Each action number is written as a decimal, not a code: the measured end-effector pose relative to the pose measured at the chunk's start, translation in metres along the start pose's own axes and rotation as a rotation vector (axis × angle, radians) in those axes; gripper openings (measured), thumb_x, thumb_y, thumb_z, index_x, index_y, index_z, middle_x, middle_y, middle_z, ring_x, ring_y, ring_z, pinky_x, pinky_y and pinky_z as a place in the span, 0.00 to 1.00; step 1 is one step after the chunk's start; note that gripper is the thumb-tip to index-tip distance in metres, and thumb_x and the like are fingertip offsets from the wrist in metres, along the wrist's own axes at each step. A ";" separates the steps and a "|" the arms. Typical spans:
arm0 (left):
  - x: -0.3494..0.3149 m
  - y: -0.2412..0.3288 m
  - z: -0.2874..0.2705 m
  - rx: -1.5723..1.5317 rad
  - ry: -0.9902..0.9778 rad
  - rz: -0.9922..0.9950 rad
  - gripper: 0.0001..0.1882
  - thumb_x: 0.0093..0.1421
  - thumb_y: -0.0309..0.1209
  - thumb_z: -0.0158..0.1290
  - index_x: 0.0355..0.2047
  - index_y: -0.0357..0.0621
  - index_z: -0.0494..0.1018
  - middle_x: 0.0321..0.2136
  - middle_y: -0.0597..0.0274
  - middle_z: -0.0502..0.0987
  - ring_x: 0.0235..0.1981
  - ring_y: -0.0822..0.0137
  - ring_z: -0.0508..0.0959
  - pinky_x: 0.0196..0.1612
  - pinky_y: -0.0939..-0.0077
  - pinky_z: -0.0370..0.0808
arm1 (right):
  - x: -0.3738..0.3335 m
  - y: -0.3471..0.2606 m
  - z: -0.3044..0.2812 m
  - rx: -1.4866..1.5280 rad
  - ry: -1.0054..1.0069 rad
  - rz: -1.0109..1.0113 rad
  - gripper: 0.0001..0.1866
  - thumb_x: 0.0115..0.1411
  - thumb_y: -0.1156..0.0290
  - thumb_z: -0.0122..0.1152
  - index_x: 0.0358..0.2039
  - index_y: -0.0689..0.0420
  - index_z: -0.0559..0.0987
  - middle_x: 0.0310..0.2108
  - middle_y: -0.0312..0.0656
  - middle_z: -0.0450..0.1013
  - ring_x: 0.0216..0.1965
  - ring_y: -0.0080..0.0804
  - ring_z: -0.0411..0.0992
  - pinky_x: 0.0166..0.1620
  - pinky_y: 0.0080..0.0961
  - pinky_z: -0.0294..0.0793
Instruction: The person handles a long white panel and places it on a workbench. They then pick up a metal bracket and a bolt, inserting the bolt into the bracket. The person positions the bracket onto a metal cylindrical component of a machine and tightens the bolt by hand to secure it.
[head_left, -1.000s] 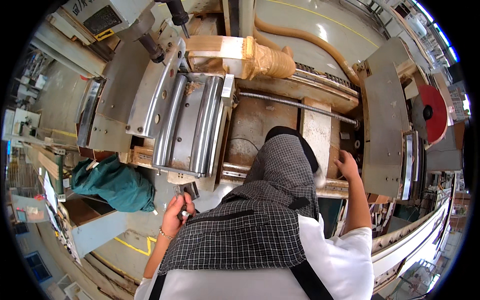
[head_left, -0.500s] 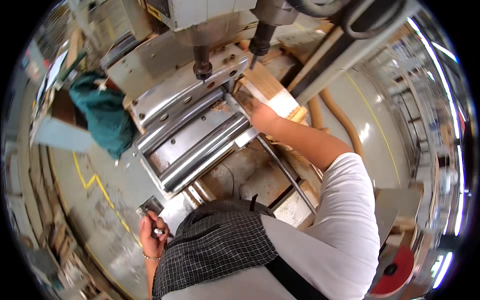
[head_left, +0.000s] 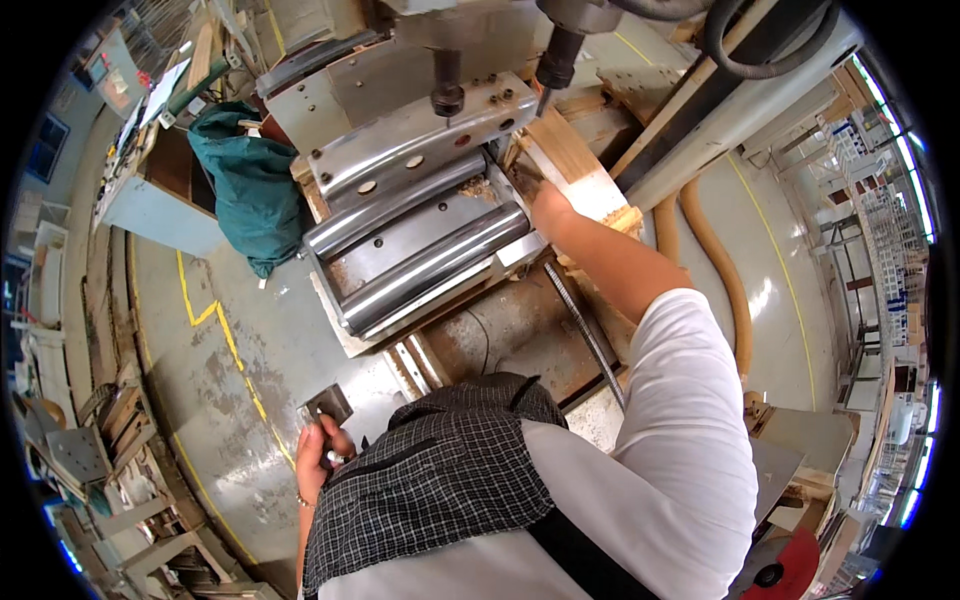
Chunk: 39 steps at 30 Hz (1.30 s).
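Note:
My left hand (head_left: 320, 447) is low at the left, its fingers closed on a flat, dark rectangular metal plate (head_left: 331, 404). A small white-tipped piece (head_left: 334, 457) shows by its fingers; I cannot tell whether it belongs to the plate. My right arm reaches forward to the right end of a machine bed. There my right hand (head_left: 551, 209) is curled beside a dark brown surface, next to a wooden block (head_left: 563, 146); its fingertips are mostly hidden. Left of that hand lie two shiny steel rollers (head_left: 440, 268) with a metal plate (head_left: 425, 232) and some wood chips between them.
Two spindles with bits (head_left: 447, 98) (head_left: 557, 62) hang over the bed's far side. A threaded rod (head_left: 584, 335) runs near my right arm. Green cloth (head_left: 248, 185) drapes at the left, a tan hose (head_left: 735, 280) at the right. Wood scraps (head_left: 130, 430) lie lower left, a red disc (head_left: 785, 570) lower right.
The whole view has shifted, so the machine sits further right. The plate in my left hand has turned to show more of its flat face. My right hand stays at the bed's end.

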<state>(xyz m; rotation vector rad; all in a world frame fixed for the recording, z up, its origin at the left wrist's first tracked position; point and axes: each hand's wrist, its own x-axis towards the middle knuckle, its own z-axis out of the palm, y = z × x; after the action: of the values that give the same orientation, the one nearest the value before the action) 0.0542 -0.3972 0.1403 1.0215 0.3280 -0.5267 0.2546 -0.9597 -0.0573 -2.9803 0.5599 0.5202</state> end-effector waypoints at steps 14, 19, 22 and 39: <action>-0.024 0.006 -0.027 -0.018 0.144 0.145 0.18 0.64 0.47 0.48 0.31 0.45 0.64 0.15 0.68 0.62 0.14 0.75 0.59 0.19 0.79 0.58 | -0.087 -0.088 -0.126 -1.067 -0.182 -0.661 0.15 0.59 0.61 0.53 0.41 0.50 0.83 0.42 0.39 0.79 0.46 0.31 0.74 0.47 0.35 0.63; -0.018 0.007 -0.006 -0.071 0.137 0.087 0.18 0.63 0.48 0.49 0.31 0.45 0.64 0.16 0.68 0.62 0.17 0.74 0.61 0.21 0.78 0.58 | -0.091 -0.088 -0.140 -1.089 -0.230 -0.690 0.14 0.58 0.64 0.53 0.40 0.48 0.83 0.42 0.37 0.78 0.44 0.31 0.75 0.49 0.34 0.64; -0.016 0.006 -0.001 -0.025 0.133 0.101 0.18 0.63 0.48 0.49 0.31 0.45 0.64 0.16 0.67 0.61 0.17 0.74 0.59 0.21 0.78 0.57 | -0.100 -0.089 -0.149 -1.056 -0.154 -0.719 0.11 0.57 0.65 0.54 0.36 0.47 0.84 0.36 0.33 0.80 0.40 0.32 0.76 0.48 0.34 0.64; -0.006 -0.003 0.028 -0.180 0.309 0.124 0.19 0.62 0.49 0.49 0.30 0.46 0.64 0.15 0.68 0.61 0.16 0.74 0.59 0.20 0.79 0.56 | -0.132 -0.031 -0.161 -0.120 0.575 -0.635 0.30 0.50 0.63 0.64 0.53 0.61 0.71 0.49 0.47 0.71 0.56 0.42 0.66 0.58 0.40 0.62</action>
<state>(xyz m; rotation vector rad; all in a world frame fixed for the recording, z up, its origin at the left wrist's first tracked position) 0.0481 -0.4218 0.1545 0.9406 0.5723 -0.2212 0.2011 -0.9056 0.1392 -3.1428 -0.4262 -0.3689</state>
